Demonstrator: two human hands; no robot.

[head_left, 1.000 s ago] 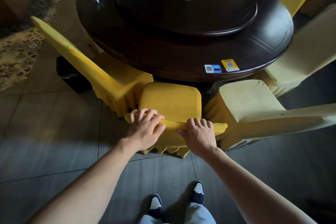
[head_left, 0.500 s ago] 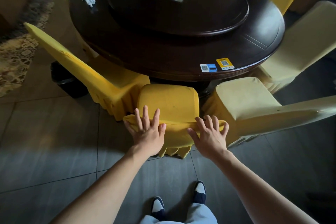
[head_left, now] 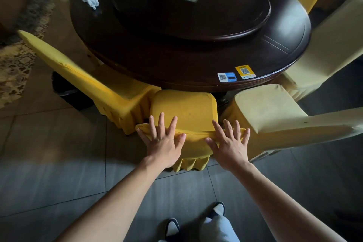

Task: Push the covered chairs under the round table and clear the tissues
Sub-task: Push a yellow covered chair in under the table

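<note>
With both flat hands, left (head_left: 164,144) and right (head_left: 228,146), splayed on the chair (head_left: 184,110) gripping nothing, push it under the table (head_left: 176,61); the tissue (head_left: 90,0) waits.

The round bench (head_left: 176,68) stands ahead, with a turntable (head_left: 190,12) on its middle, a crumpled tissue (head_left: 90,0) on its far left part and two stickers (head_left: 236,74) near its near edge. The middle chair (head_left: 184,110) sits before that edge with its seat front tucked under, between the left chair (head_left: 82,76) and the right chair (head_left: 275,116), both close beside it. The left hand (head_left: 164,142) and right hand (head_left: 229,145) lie side by side on the middle chair's backrest top, and two shoes (head_left: 194,220) stand on the floor (head_left: 59,173) behind.
</note>
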